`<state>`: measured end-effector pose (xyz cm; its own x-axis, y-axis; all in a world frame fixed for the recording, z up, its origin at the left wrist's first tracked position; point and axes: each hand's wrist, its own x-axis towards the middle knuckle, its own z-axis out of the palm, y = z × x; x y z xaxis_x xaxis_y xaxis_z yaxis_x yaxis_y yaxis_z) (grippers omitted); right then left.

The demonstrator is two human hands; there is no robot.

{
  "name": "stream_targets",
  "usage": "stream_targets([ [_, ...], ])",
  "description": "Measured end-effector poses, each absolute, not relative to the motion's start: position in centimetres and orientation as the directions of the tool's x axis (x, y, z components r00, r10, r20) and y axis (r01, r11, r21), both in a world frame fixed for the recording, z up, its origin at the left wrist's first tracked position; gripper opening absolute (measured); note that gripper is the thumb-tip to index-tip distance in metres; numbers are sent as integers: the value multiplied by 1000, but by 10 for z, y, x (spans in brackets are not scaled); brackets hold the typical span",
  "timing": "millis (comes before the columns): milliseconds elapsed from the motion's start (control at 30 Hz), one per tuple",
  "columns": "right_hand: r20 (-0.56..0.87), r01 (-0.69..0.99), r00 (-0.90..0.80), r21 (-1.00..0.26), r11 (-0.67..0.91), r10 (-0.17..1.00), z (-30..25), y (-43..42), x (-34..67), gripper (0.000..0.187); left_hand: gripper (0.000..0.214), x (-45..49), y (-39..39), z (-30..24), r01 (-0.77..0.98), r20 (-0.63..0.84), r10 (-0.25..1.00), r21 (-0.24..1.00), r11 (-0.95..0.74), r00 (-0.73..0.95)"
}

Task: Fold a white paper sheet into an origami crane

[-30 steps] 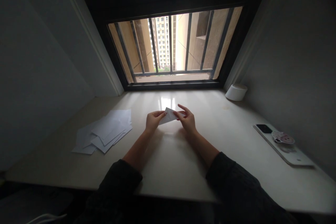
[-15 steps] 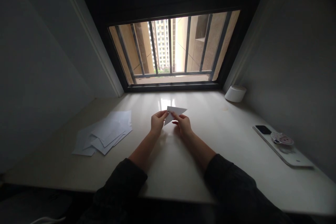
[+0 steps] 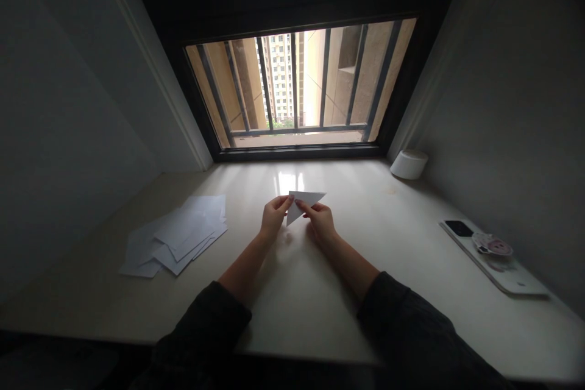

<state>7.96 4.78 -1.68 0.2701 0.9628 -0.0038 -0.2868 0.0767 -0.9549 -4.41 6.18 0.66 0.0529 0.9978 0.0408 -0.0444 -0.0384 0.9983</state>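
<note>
Quite firmly, the left hand has its grip closed, thumb and fingers pinching a folded white paper triangle by its left side. Close beside it, the right hand has its grip closed on the same piece, thumb on the near face; the fingers behind are partly hidden. One point of the triangle reaches right, another down toward the person. It is held over the desk, roughly midway between the side edges and nearer the far edge than the front one. Both forearms come in over the front edge from dark sleeves. Toward the desk's left edge, well apart from the hands, lies a loose, overlapping pile of white sheets. A white cylindrical object sits at the far right corner. Along the right edge lies a pale phone, camera block uppermost, with a rounded pinkish attachment on its back. Beyond the far edge stands a dark-framed, barred window.
</note>
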Motion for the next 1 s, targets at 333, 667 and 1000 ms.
stream_targets([
  [333,-20,-250,212,-968,34,977,-18,48,75,34,35,-40,62,0,-101,132,981,984,-147,-143],
  [667,4,-153,113,-988,21,994,-18,47,80,39,37,-47,69,1,-132,107,968,981,-139,-227],
  [1000,168,154,124,-977,148,978,-16,49,94,36,36,-48,68,-3,75,230,946,973,-219,-230],
])
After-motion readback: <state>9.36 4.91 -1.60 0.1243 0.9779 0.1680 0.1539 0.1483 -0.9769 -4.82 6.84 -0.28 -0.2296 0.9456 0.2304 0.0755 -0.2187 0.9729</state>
